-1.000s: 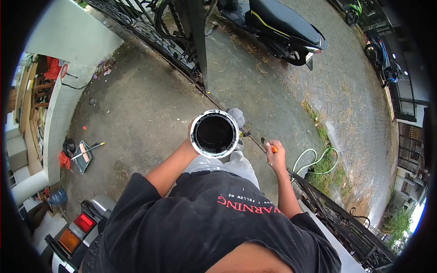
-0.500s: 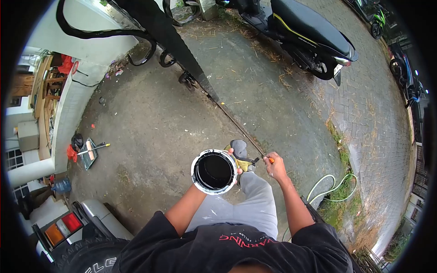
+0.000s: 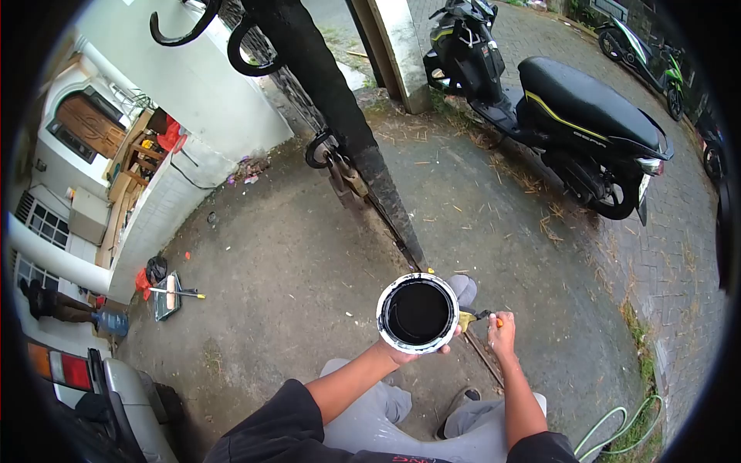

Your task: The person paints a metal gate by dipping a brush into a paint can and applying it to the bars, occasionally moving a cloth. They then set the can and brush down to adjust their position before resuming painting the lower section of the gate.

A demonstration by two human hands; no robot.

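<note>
An open white-rimmed can of black paint (image 3: 384,322) is in my left hand (image 3: 401,353), whose fingers wrap round its underside and right side. My right hand (image 3: 502,336) is closed round a paintbrush (image 3: 500,323) with an orange handle; its dark bristle end points left towards the can, apart from it. Beyond the can rises a metal gate (image 3: 312,73) with curled scrolls. Its upper face is solid black, while the lower end looks greyer and rougher. Neither hand touches the gate.
A black scooter (image 3: 587,116) is parked to the right on the paving. A paint tray (image 3: 166,306) with a roller (image 3: 171,293) lies at left by a low white wall (image 3: 166,197). A vehicle's rear (image 3: 143,401) is at lower left; a green hose (image 3: 617,432) is at lower right.
The view has tilted up and shifted, bringing more of the gate and scooter in. My hands, with can and brush, appear further right and lower, and the brush has come nearer the can.
</note>
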